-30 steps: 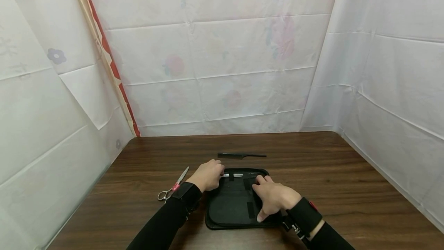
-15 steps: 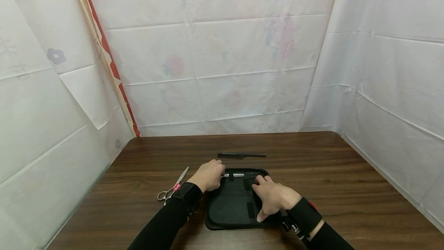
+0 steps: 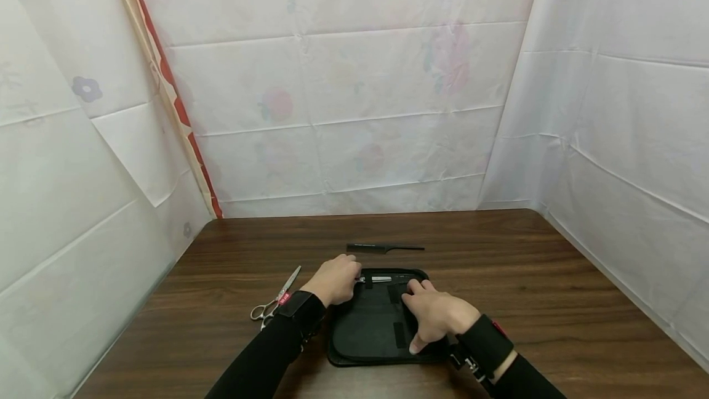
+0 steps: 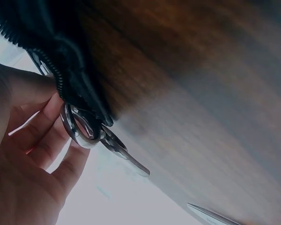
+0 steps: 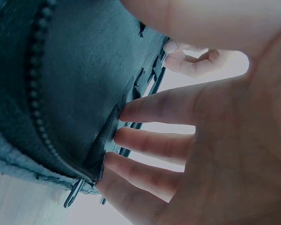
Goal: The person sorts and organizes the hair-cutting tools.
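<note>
A black zippered case lies open on the wooden table, elastic loops across its inside. My left hand pinches a pair of scissors at the case's top left. The slim silver blades run through a loop along the far edge. In the left wrist view, the metal finger rings stick out past the zipper edge beside my fingers. My right hand rests on the case's right side with fingers spread; the right wrist view shows its nearly straight fingertips touching the black lining.
A second pair of scissors with a red tag lies left of the case, near my left wrist. Beyond the case is a black tail comb. White sheets hang at the table's back and sides.
My left hand has shifted slightly right, and the scissors' blades reach a little farther right through the loop. My right hand stays in place on the case.
</note>
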{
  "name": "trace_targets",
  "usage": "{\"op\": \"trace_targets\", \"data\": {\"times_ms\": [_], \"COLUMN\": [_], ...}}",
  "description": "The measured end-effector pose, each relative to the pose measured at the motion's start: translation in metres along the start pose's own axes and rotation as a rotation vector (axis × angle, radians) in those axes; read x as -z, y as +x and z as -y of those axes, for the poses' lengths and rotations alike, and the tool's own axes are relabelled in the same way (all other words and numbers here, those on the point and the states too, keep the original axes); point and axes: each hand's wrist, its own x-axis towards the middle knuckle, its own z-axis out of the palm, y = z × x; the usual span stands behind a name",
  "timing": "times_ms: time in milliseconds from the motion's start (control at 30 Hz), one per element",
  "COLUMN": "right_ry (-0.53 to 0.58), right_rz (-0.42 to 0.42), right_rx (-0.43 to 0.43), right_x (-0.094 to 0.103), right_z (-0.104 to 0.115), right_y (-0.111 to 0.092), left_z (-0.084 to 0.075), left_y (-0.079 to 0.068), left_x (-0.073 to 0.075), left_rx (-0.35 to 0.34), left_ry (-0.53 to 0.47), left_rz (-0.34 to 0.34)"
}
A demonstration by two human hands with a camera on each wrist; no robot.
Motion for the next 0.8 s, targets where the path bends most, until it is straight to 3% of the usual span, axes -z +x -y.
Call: {"op": "trace_targets", "data": {"times_ms": [800], "right_ry": [-0.001], "right_rz": [0.014], "right_rx": [-0.008], "right_x": [0.0004], "right_z": [-0.0010], "right_y": [0.0007], "left_z": [-0.0030], "left_y": [0.0035], "left_x": [0.0007], "left_rx": [-0.007], "left_ry": [0.006], "left_rz": [-0.017]}}
